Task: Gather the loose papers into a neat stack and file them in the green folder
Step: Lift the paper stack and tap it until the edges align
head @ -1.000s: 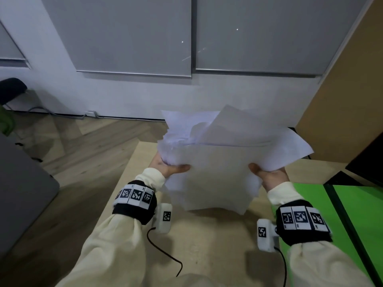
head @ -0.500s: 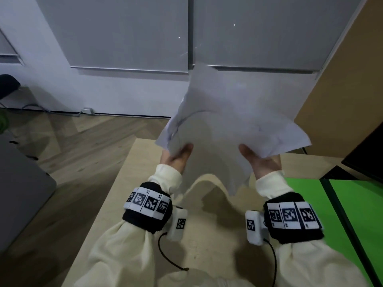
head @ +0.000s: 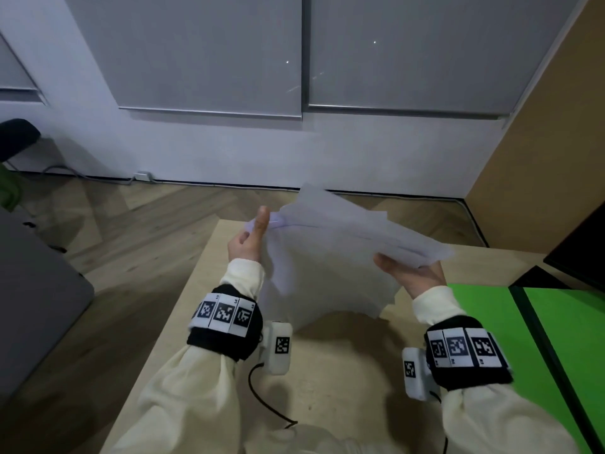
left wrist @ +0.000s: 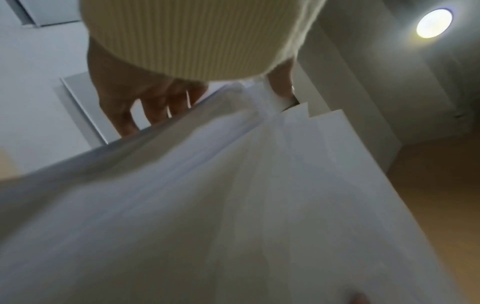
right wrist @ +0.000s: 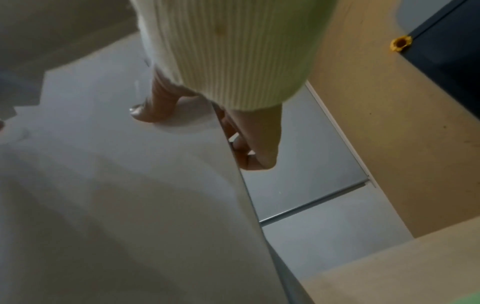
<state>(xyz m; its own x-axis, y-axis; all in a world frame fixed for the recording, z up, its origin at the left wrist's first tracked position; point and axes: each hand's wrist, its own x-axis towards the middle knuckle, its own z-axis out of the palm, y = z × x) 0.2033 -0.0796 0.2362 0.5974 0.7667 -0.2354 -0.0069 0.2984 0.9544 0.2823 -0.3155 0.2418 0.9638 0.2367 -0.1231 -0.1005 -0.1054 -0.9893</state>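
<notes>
A bundle of uneven white papers [head: 327, 273] hangs in the air above the light wooden table [head: 327, 371], its top leaning away from me. My left hand [head: 252, 244] holds its upper left edge, thumb pointing up; in the left wrist view the papers [left wrist: 233, 205] sit between thumb and fingers [left wrist: 145, 111]. My right hand [head: 412, 273] grips the right edge. In the right wrist view its thumb lies on the near face of the papers [right wrist: 116, 205] and its fingers [right wrist: 246, 156] curl behind. The green folder [head: 484, 326] lies open on the table to the right.
A dark object [head: 576, 250] stands at the table's far right, with a tan panel [head: 540, 142] behind it. A grey block [head: 32, 290] sits on the wood floor to the left. A black cable [head: 262, 398] trails from my left wrist across the table.
The papers stood upright and high half a second ago; they have dropped and tipped away from me. My left hand slid to the upper left edge with its thumb raised.
</notes>
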